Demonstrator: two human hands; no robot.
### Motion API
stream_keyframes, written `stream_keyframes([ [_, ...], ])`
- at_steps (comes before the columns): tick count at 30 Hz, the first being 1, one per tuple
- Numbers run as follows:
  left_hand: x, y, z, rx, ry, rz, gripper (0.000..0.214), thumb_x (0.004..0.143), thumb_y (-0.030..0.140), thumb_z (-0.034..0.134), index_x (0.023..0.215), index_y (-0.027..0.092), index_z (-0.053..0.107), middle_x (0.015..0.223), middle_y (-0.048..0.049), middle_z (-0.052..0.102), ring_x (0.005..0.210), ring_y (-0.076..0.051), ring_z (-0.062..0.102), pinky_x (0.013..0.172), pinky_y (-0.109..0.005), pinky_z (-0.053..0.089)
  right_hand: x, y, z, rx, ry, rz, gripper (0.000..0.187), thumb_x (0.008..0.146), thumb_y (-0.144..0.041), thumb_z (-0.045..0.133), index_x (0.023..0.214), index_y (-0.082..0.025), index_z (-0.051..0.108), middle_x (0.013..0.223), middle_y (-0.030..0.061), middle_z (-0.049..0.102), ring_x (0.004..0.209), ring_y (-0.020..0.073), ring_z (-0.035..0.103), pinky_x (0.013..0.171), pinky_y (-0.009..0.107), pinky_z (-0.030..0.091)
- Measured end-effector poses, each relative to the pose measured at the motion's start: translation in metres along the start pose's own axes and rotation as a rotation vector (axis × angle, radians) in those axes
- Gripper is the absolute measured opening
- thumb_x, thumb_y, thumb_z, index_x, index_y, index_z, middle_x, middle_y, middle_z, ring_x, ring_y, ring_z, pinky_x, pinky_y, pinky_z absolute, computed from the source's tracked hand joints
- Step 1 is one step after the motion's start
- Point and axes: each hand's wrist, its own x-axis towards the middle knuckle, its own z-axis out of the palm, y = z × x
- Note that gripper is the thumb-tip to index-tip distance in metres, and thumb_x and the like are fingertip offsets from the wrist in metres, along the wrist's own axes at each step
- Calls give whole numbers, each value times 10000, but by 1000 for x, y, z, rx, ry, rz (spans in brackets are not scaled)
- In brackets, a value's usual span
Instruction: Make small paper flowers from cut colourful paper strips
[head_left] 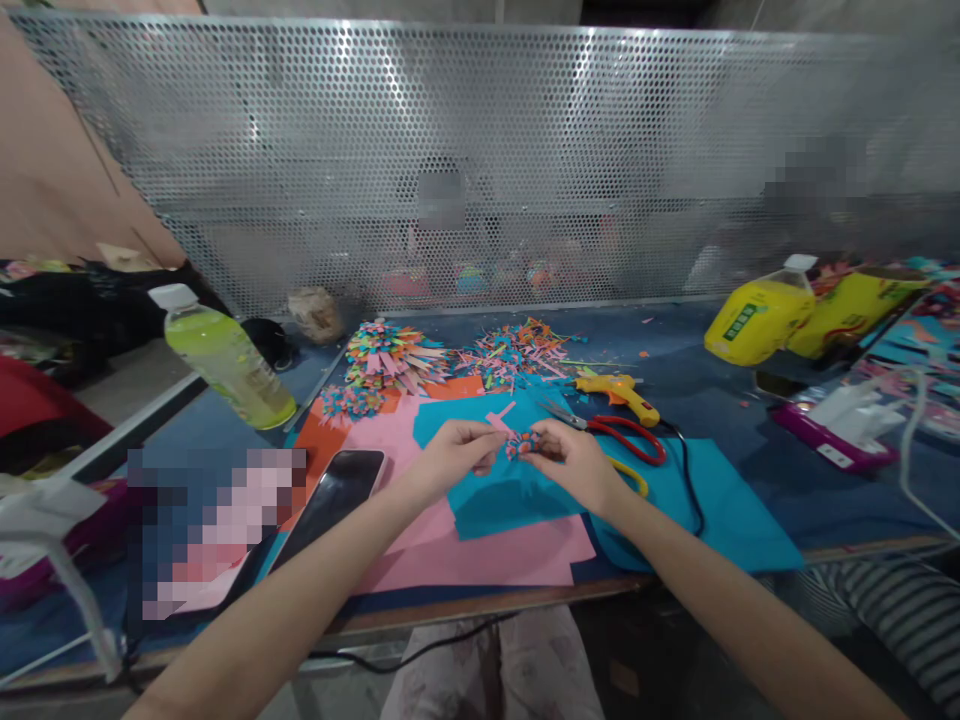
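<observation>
Between my two hands is a small cluster of curled paper pieces (517,446) in pink, blue and orange. My left hand (469,448) pinches it from the left and my right hand (570,462) from the right. A narrow pink paper strip (502,413) shows just above my left fingertips; whether it joins the cluster, I cannot tell. Beneath the hands lie blue paper sheets (480,505) on top of larger pink sheets (472,560). Red-handled scissors (630,430) rest close to my right hand, with a yellow glue gun (619,392) behind them.
A heap of folded paper strips (390,352) and loose cuttings (517,352) fill the back. A phone (337,495) and a bottle of green drink (229,360) are left. Rightward are a yellow jug (757,315) and a power strip (832,440). A perforated metal screen (510,130) stands behind.
</observation>
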Motion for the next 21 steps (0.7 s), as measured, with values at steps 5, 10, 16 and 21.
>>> stream_keyframes([
  [5,1,5,-3,-187,66,-13,271,722,388,556,599,150,512,508,48,367,437,-58,322,407,-199,249,2,-6,-6,81,5,-25,160,710,-255,594,838,-177,539,746,24,613,696,159,600,579,265,477],
  [10,3,6,-13,-248,93,-361,356,701,515,526,824,181,547,490,83,269,381,-56,248,373,-183,209,0,-16,-18,58,45,-300,178,704,-84,527,820,-201,593,1011,63,571,967,180,550,731,286,483],
  [16,-5,10,-6,-345,-239,-588,380,657,523,593,629,159,490,474,86,250,393,-43,230,393,-172,222,-3,-22,-18,-135,39,-534,291,686,5,487,850,-214,589,1067,62,540,1036,177,504,880,346,424],
  [21,-8,14,-5,-282,-123,-369,255,599,292,717,645,155,507,469,90,298,404,-26,233,403,-165,209,3,-21,-16,-182,-32,-567,268,715,-22,487,869,-218,587,1076,57,527,1019,169,513,879,353,428],
])
